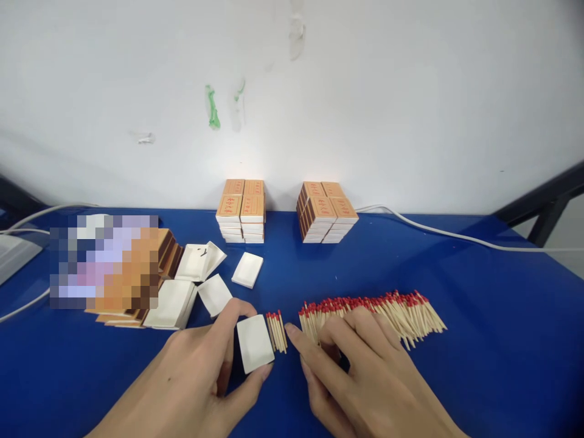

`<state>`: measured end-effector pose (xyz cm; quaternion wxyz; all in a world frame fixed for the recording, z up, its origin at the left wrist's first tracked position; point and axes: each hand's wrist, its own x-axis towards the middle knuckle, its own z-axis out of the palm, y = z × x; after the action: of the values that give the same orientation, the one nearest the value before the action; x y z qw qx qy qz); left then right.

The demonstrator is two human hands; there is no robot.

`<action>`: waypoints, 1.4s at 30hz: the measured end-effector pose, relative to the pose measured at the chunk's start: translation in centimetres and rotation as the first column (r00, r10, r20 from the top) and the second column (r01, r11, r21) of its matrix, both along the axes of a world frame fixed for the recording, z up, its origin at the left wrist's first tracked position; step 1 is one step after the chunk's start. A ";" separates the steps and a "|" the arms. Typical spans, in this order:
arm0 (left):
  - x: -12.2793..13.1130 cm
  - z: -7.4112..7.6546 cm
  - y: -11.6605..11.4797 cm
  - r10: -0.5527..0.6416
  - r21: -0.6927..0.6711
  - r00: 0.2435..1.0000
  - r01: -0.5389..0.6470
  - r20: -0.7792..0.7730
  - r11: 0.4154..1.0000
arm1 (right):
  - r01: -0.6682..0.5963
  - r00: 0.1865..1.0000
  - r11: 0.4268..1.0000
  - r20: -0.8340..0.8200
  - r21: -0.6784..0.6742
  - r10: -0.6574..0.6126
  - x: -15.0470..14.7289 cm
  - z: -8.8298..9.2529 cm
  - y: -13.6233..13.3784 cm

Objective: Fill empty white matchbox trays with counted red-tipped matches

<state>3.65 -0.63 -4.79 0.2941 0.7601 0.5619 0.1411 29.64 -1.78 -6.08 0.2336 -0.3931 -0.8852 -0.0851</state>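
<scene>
My left hand point(201, 374) grips a white matchbox tray point(254, 344) between thumb and fingers, flat on the blue table point(479, 365). A small bundle of red-tipped matches point(277, 331) lies just right of the tray. My right hand point(365, 377) rests with fingers spread on the near edge of a long heap of matches point(387, 307), its index finger pointing toward the small bundle.
Two stacks of orange matchboxes point(241, 210) point(325, 212) stand at the wall. Loose white trays point(214, 295) and orange sleeves point(168, 252) lie at the left beside a blurred patch. White cables point(433, 231) run along the back.
</scene>
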 end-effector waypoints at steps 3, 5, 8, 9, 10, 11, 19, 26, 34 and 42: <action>0.2 0.3 0.1 0.004 -0.013 1.000 -0.004 0.000 1.000 | 0.032 0.998 0.999 -0.052 0.039 -0.030 0.3 0.2 0.0; 0.3 0.6 0.1 0.009 -0.004 1.000 -0.009 -0.009 1.000 | 0.054 0.994 0.997 -0.093 0.062 -0.049 0.4 0.3 0.1; 0.4 0.9 0.0 0.011 -0.009 1.000 -0.011 -0.019 1.000 | 0.050 0.993 0.997 -0.110 0.050 -0.045 0.4 0.2 0.3; 0.4 0.9 0.0 0.012 -0.015 1.000 -0.012 -0.018 1.000 | 0.046 0.993 0.998 -0.108 0.041 -0.041 0.4 0.1 0.3; 0.4 0.9 -0.1 0.013 -0.022 1.000 -0.014 -0.017 1.000 | 0.043 0.994 0.998 -0.107 0.037 -0.039 0.4 0.0 0.4; 0.4 0.9 -0.1 0.017 -0.032 1.000 -0.017 -0.021 0.999 | 0.041 0.994 0.999 -0.106 0.033 -0.038 0.4 -0.1 0.4; 0.3 1.1 0.2 0.029 -0.068 1.000 -0.029 -0.006 0.997 | 0.035 0.995 0.998 -0.095 0.047 -0.030 0.3 -0.2 0.4; 0.9 1.8 0.0 0.055 -0.077 0.998 -0.053 0.031 0.996 | 0.007 0.998 0.998 -0.066 0.064 -0.002 0.2 -0.2 0.7; 1.3 1.9 -0.2 0.113 -0.081 0.991 -0.107 0.078 0.991 | 0.004 0.999 0.999 -0.032 0.034 -0.003 0.2 -0.5 0.7; 1.2 1.7 -0.2 0.100 -0.078 0.990 -0.092 0.098 0.993 | -0.001 1.000 1.000 -0.028 0.029 0.002 0.6 -0.7 0.5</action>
<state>4.88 -0.82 -3.06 0.3428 0.7128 0.5870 0.1728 30.23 -1.29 -6.77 0.2519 -0.3901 -0.8808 -0.0923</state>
